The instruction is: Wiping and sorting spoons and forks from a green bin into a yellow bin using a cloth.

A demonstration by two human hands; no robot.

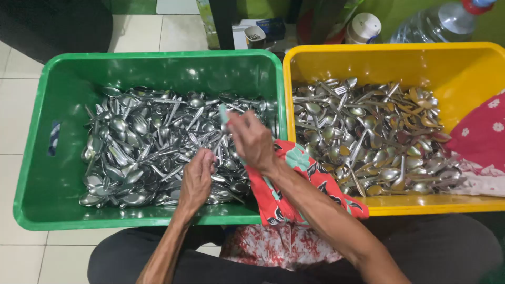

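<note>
A green plastic crate (42,173) on the left holds a heap of metal spoons (142,142). Beside it on the right, a yellow crate (463,68) holds another heap of spoons and forks (368,137). My left hand (197,179) reaches into the green crate's heap, its fingers closed around a few spoons. Over the same crate my right hand (252,139) is raised and grips a spoon with a pale green handle (224,114). A red flowered cloth (294,184) hangs over the edge between the two crates, under my right forearm.
A red and white cloth (481,139) drapes over the yellow crate's right side. Behind the crates stand a large clear water bottle (436,23), a white-lidded jar (363,27) and a small cup (255,36). White floor tiles (16,94) lie to the left. My dark-trousered legs are below.
</note>
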